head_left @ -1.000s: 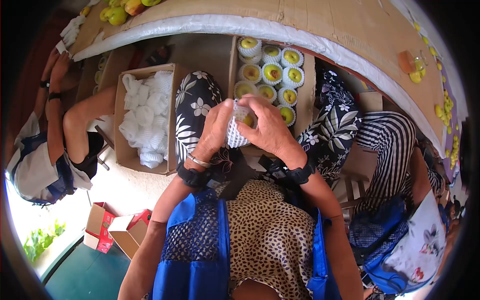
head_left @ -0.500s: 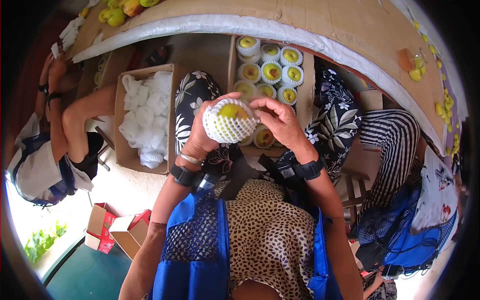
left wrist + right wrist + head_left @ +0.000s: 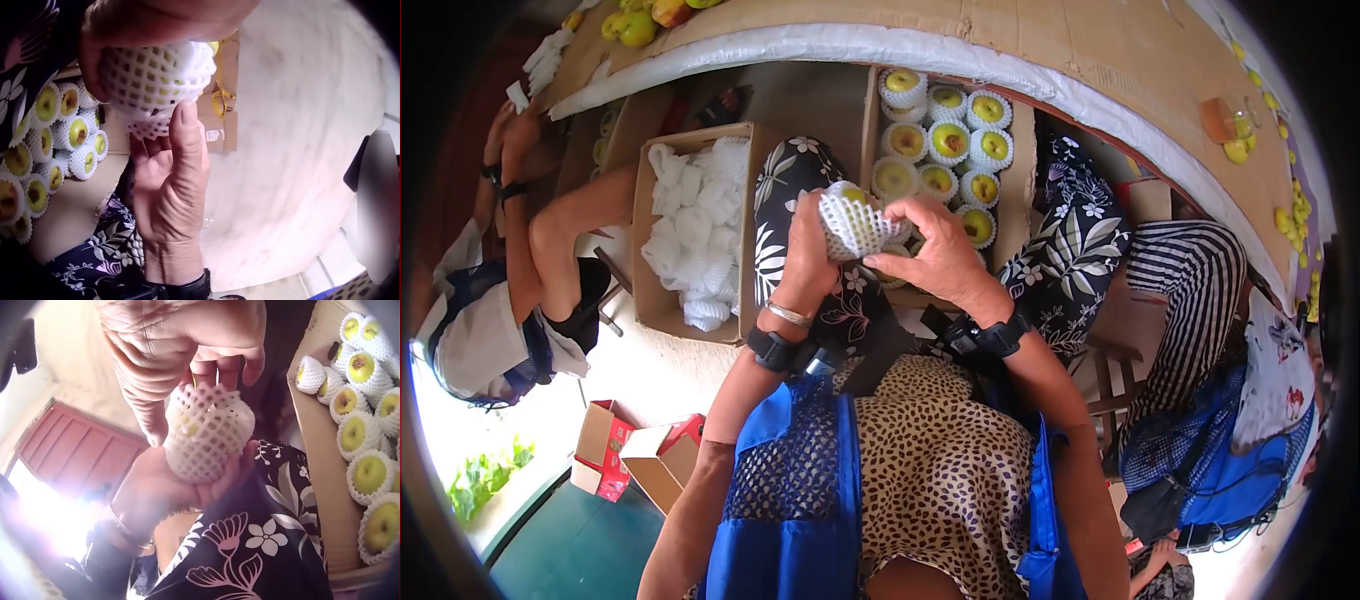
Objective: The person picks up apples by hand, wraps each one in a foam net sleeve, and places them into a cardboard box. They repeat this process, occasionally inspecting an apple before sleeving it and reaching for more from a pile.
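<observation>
A yellow-green apple in a white foam net is held up above the lap. My left hand grips it from the side, fingers wrapped round the net. On the other side, my right hand has its thumb and bent fingers at the net's open edge, pinching it. The right wrist view shows the right fingers partly hidden behind the net. Just beyond the hands, netted apples sit in rows in a cardboard box.
On the left stands a cardboard box full of loose foam nets. A cardboard-covered table crosses the front, bearing bare fruit. People sit on both sides. Red-and-white cartons lie at lower left.
The netted apple was tipped with its face towards the head camera half a second ago and has since turned away. The right hand has come closer round the net's edge.
</observation>
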Motion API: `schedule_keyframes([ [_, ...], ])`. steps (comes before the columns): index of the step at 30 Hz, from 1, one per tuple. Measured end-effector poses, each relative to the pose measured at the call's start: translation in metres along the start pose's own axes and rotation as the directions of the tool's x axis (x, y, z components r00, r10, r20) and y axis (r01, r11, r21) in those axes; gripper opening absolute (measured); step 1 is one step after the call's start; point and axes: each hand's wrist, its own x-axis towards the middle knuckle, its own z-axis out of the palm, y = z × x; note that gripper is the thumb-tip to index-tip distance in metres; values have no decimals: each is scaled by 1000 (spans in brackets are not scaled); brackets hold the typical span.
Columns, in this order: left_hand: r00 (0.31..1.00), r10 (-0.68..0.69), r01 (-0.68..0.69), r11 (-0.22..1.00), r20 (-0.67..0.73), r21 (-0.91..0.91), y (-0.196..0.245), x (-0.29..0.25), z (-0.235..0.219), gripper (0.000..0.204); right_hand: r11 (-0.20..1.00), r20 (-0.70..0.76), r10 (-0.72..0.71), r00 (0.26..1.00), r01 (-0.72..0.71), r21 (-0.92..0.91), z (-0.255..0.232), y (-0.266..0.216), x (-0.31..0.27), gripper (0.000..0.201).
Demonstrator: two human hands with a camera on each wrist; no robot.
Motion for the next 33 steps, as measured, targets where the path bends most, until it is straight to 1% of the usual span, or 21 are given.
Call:
schedule_keyframes([
  [2, 982, 183, -187, 978, 43, 92, -7, -3, 0, 36, 999, 14, 34, 999, -34, -31, 4, -2, 2, 33],
  [4, 994, 94, -93, 996, -55, 9, -12, 7, 0, 36, 997, 36, 73, 997, -72, -36, 5, -2, 4, 31],
  [6, 997, 45, -48, 998, -59, -46, -14, 9, -1, 37, 992, 59, 123, 991, -122, -23, 4, -1, 4, 28],
  [8, 999, -16, 12, 996, -45, -93, -16, 9, -3, 39, 980, -33, -122, 992, 116, -161, 7, 1, 3, 25],
  [9, 998, -33, 26, 991, -52, -132, -15, 7, 0, 39, 945, -66, -249, 966, 227, -236, 9, 1, 3, 25],
  [11, 996, -66, 52, 977, -62, -209, -12, 0, 10, 40, 901, -113, -353, 929, 305, -309, 13, -3, 5, 26],
  [12, 999, -4, -4, 986, -44, -169, -10, -4, 13, 38, 874, -133, -404, 905, 339, -347, 14, -6, 5, 27],
  [13, 998, 56, -59, 990, -23, -131, -8, -8, 16, 38, 879, -158, -400, 903, 329, -346, 15, -8, 5, 28],
  [15, 995, 94, -95, 987, -18, -131, -10, -6, 14, 39, 909, -201, -349, 915, 278, -312, 17, -11, 4, 28],
  [17, 998, 48, -57, 977, -49, -208, -19, 7, 8, 43, 920, -224, -325, 919, 252, -299, 21, -12, 4, 28],
  [20, 983, 137, -145, 988, -119, -59, -13, -6, 20, 47, 917, -230, -323, 918, 244, -315, 25, -11, 3, 27],
  [22, 992, 102, -112, 982, -76, -154, -18, 1, 14, 50, 917, -234, -322, 917, 241, -318, 27, -12, 4, 25],
  [23, 995, 86, -95, 975, -54, -200, -19, 4, 11, 52, 901, -218, -340, 915, 250, -356, 28, -13, 4, 26],
  [25, 996, 37, -55, 968, -76, -246, -11, 2, 13, 56, 862, -183, -375, 909, 269, -429, 29, -16, 2, 28],
  [26, 996, 11, -34, 962, -86, -270, -8, 1, 13, 58, 852, -140, -405, 903, 317, -418, 28, -16, 1, 29],
  [27, 1000, 19, -20, 949, -7, -315, -6, 3, 9, 62, 840, -100, -435, 895, 363, -403, 26, -16, 0, 30],
  [28, 996, 61, -38, 947, 62, -320, -4, 6, 4, 65, 827, -59, -464, 884, 408, -387, 24, -16, -3, 32],
  [29, 998, 37, -16, 938, 54, -348, -2, 7, 2, 67, 856, -11, -416, 909, 388, -340, 23, -14, -8, 29],
  [30, 999, 17, 2, 926, 46, -377, 3, 6, 3, 69, 912, -53, -349, 936, 326, -247, 24, -12, -13, 27],
  [32, 998, 50, -26, 909, 47, -417, 8, 4, 5, 70, 980, -115, -200, 973, 196, -45, 27, -7, -22, 24],
  [33, 997, 64, -37, 899, 46, -436, 9, 2, 6, 71, 986, -141, -165, 976, 165, -13, 24, 0, -25, 25],
])
